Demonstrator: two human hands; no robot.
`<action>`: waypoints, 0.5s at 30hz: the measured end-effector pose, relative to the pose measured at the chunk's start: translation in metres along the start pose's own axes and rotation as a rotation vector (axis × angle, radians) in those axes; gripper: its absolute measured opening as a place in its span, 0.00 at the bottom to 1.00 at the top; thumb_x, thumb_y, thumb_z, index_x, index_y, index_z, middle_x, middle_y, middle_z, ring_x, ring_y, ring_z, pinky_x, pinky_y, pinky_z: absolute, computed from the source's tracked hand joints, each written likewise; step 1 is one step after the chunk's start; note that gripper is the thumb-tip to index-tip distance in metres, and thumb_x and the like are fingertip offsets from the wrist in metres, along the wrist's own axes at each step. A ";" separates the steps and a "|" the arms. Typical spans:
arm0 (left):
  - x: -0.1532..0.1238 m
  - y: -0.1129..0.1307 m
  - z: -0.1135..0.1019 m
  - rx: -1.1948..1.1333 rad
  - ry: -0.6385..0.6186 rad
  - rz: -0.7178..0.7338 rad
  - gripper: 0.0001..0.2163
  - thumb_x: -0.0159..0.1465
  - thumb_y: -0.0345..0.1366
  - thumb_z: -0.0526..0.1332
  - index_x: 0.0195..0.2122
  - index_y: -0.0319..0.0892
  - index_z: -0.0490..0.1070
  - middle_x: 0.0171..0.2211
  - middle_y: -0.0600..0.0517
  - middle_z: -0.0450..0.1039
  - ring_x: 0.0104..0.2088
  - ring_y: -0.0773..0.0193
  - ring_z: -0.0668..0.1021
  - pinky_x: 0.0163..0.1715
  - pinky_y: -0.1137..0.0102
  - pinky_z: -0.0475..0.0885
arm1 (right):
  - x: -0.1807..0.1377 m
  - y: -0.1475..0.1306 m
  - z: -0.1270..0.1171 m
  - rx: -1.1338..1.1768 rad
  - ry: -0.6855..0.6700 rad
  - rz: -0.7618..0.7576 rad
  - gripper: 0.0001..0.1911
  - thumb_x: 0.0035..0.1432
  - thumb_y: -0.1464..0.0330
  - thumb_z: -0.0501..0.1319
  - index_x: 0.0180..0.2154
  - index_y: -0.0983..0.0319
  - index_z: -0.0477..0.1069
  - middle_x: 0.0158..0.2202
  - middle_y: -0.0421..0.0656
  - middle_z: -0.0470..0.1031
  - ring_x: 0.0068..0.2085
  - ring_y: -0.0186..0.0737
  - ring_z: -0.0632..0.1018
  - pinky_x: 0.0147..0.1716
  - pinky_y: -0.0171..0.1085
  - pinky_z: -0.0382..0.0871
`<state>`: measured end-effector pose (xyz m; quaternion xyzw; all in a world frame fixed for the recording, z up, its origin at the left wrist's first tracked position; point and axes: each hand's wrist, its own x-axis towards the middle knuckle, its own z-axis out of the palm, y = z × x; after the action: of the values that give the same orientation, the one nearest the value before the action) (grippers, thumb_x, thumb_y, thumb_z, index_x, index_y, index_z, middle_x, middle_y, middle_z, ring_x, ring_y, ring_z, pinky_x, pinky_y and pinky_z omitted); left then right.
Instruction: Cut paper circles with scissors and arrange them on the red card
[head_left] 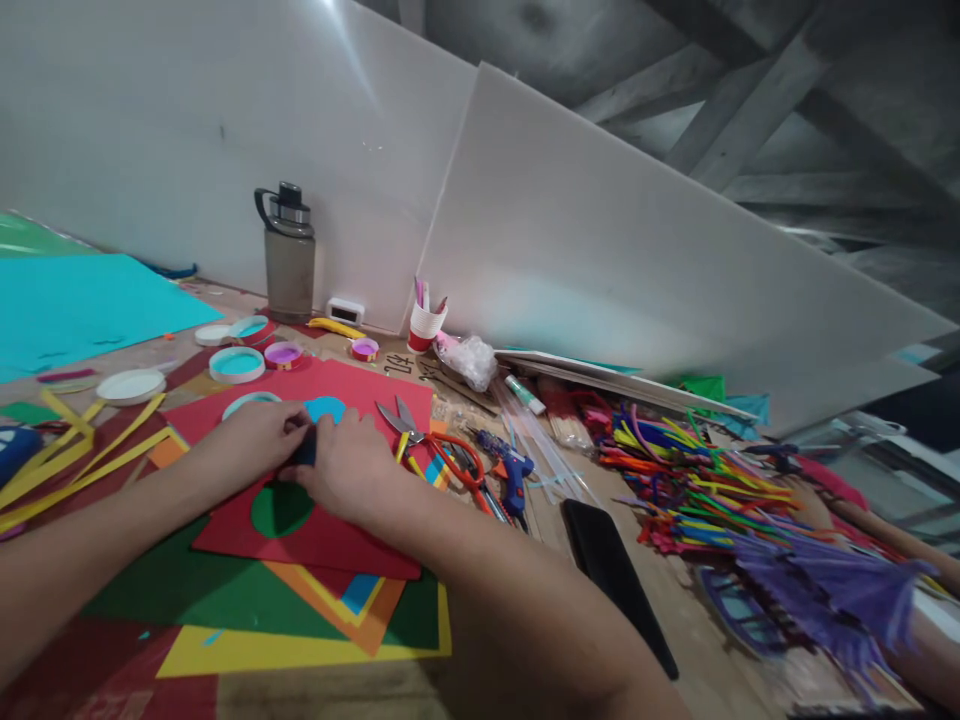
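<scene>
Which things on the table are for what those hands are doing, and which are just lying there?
Probably for the job:
dark piece at the hands
blue circle
green circle
red sheet
maybe scissors

Seemingly just lying about:
bottle
cup
glue gun
pipe cleaners

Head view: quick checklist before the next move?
1. Both hands in view: ok, left hand and right hand close together over the red sheet.
2. Grip on the dark piece: cannot tell, fingers hide it.
3. Green circle on the red sheet: ok.
4. Scissors shut: not ok, blades apart.
5. Bottle upright: ok.
</scene>
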<state>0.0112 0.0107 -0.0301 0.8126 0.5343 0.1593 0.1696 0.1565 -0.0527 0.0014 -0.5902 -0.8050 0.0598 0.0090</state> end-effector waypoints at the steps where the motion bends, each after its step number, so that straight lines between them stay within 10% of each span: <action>1: 0.000 0.000 0.000 -0.009 0.002 0.005 0.15 0.57 0.47 0.54 0.31 0.44 0.75 0.31 0.43 0.79 0.34 0.48 0.79 0.31 0.63 0.65 | -0.010 0.004 -0.004 0.042 0.019 0.002 0.33 0.62 0.49 0.54 0.55 0.71 0.66 0.50 0.60 0.71 0.50 0.58 0.73 0.44 0.51 0.71; 6: -0.001 0.000 -0.003 0.024 -0.029 0.038 0.16 0.59 0.49 0.54 0.32 0.44 0.74 0.33 0.45 0.80 0.36 0.51 0.79 0.33 0.65 0.65 | -0.078 0.048 -0.020 0.188 0.316 0.068 0.23 0.63 0.56 0.57 0.52 0.65 0.68 0.50 0.54 0.71 0.53 0.51 0.71 0.52 0.47 0.67; 15: 0.002 -0.006 -0.007 -0.004 -0.047 0.061 0.17 0.59 0.51 0.54 0.32 0.44 0.75 0.34 0.45 0.80 0.36 0.52 0.79 0.33 0.65 0.66 | -0.213 0.170 0.012 -0.194 0.624 0.805 0.30 0.57 0.53 0.60 0.52 0.69 0.69 0.49 0.60 0.72 0.53 0.62 0.71 0.52 0.55 0.65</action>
<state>0.0046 0.0156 -0.0266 0.8317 0.5048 0.1464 0.1788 0.3813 -0.2060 -0.0168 -0.8409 -0.4752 -0.1953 0.1700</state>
